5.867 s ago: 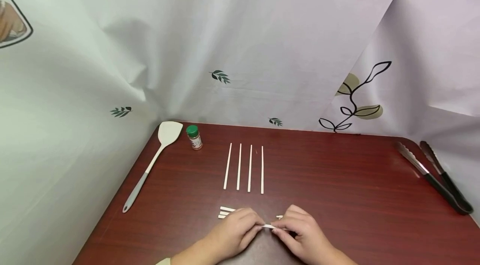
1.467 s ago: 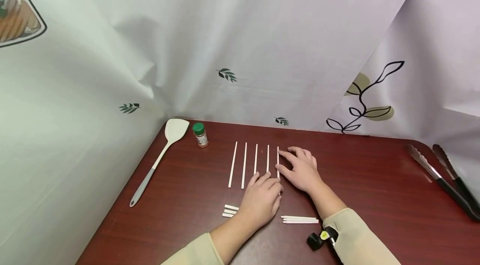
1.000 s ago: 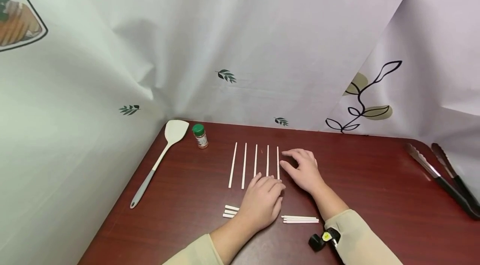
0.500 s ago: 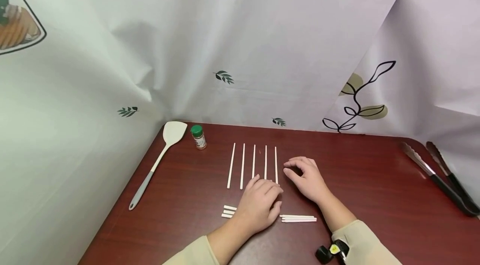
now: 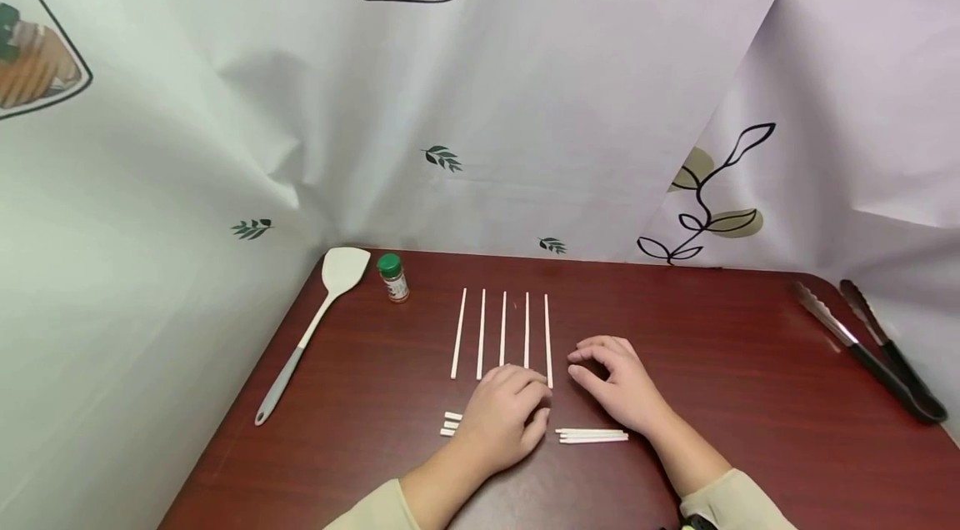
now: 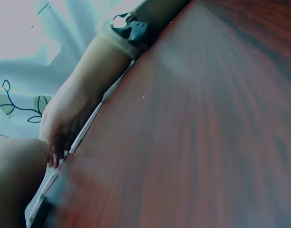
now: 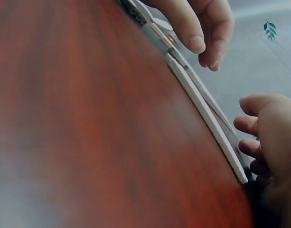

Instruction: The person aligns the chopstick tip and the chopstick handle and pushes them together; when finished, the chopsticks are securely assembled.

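Several white chopsticks (image 5: 503, 326) lie side by side in an upright row on the table, a gap between each. Nearer the front, a small group of chopsticks (image 5: 592, 435) lies crosswise; its ends show on both sides of my left hand, which hides the middle. My left hand (image 5: 498, 422) rests above this group, fingers loosely bent at the near ends of the row, holding nothing. Right of the last upright chopstick is my right hand (image 5: 618, 380), relaxed with thumb and fingers apart. The right wrist view shows a gap between left hand (image 7: 183, 21) and right hand (image 7: 278, 142).
A white spatula (image 5: 345, 270) with a grey handle lies along the left side of the dark red table (image 5: 705, 347). Beside it stands a spice jar (image 5: 393, 280) with a green lid. Metal tongs (image 5: 873, 351) with black handles lie at the far right. White cloth hangs behind.
Earliest, both hands pinched a chopstick near the front; it then lay at the row's right end. The right hand has since let go and drawn back toward me; the left drew back slightly.
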A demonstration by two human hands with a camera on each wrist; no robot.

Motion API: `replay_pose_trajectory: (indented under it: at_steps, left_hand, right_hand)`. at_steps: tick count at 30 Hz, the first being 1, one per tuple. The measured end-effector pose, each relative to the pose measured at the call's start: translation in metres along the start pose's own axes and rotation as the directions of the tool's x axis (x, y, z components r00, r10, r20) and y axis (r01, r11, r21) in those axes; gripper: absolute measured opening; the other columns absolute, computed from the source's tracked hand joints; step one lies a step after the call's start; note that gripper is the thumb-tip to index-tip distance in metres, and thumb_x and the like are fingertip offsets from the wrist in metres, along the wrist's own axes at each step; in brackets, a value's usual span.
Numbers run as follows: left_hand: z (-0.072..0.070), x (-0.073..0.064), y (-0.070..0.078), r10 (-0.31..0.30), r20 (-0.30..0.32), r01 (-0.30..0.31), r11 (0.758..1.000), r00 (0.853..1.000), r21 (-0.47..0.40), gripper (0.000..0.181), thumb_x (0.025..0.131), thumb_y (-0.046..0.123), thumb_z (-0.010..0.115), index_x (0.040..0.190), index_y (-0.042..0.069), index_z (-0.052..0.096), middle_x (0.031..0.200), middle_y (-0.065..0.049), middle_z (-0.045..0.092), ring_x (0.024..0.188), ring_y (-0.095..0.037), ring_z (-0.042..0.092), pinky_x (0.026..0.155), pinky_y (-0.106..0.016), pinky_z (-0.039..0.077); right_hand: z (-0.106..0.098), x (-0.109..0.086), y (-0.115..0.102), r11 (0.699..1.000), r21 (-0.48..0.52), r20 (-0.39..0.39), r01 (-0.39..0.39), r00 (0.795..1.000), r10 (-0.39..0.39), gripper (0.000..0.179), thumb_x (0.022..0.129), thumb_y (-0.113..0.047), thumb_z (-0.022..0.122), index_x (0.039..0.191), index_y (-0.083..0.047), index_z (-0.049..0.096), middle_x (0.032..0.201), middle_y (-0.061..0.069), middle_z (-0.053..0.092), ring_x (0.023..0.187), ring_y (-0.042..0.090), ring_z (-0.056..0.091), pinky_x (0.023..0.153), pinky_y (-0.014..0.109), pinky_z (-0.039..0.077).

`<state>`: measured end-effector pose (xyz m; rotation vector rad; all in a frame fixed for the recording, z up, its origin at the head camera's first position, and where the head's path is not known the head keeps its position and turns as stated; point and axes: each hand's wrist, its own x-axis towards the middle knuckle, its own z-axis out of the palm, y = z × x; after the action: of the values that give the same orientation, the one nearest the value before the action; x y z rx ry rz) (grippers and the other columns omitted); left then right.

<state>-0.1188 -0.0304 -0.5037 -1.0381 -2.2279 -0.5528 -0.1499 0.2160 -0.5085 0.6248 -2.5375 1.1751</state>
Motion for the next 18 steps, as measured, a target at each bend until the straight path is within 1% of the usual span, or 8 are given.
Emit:
replay_pose_trajectory:
  at_steps: [4, 10, 15, 18]
  left_hand:
    - [-0.009, -0.008, -0.006, -0.004, -0.011, 0.004, 1.000, 1.000, -0.009, 0.007, 0.086, 0.016, 0.072, 0.091, 0.020, 0.072, 0.108, 0.003, 0.073, 0.104, -0.015, 0.070, 0.094, -0.038, 0.055]
    - [-0.026, -0.026, -0.021, -0.043, -0.009, 0.043, 0.999, 0.999, -0.021, 0.007, 0.087, 0.015, 0.072, 0.093, 0.019, 0.074, 0.108, 0.003, 0.074, 0.103, -0.016, 0.069, 0.086, -0.037, 0.057]
    - [-0.039, -0.041, -0.032, -0.091, 0.018, 0.091, 0.995, 0.996, -0.038, 0.010, 0.085, 0.014, 0.075, 0.095, 0.018, 0.075, 0.110, 0.003, 0.074, 0.104, -0.016, 0.068, 0.090, -0.038, 0.057]
    - [-0.043, -0.047, -0.036, -0.114, 0.043, 0.116, 0.992, 0.993, -0.052, 0.012, 0.085, 0.015, 0.078, 0.097, 0.017, 0.076, 0.110, 0.003, 0.074, 0.105, -0.016, 0.068, 0.092, -0.037, 0.056]
  right_hand:
    - [-0.001, -0.013, -0.005, 0.999, -0.010, -0.003, 0.030, 1.000, -0.030, 0.015, 0.090, -0.013, 0.084, 0.104, -0.019, 0.080, 0.116, 0.001, 0.072, 0.119, 0.023, 0.055, 0.101, 0.032, 0.037]
    - [-0.004, -0.031, -0.012, 0.996, -0.023, -0.020, 0.086, 0.996, -0.086, 0.019, 0.087, -0.011, 0.086, 0.102, -0.023, 0.081, 0.112, -0.004, 0.072, 0.114, 0.018, 0.057, 0.099, 0.025, 0.038]
    - [-0.005, -0.042, -0.018, 0.988, -0.036, -0.025, 0.148, 0.989, -0.149, 0.023, 0.085, -0.010, 0.088, 0.102, -0.025, 0.083, 0.113, -0.005, 0.071, 0.112, 0.020, 0.058, 0.097, 0.023, 0.039]
    - [-0.006, -0.047, -0.022, 0.986, -0.045, -0.027, 0.162, 0.986, -0.163, 0.025, 0.084, -0.009, 0.088, 0.102, -0.026, 0.083, 0.114, -0.006, 0.071, 0.113, 0.019, 0.057, 0.098, 0.022, 0.038]
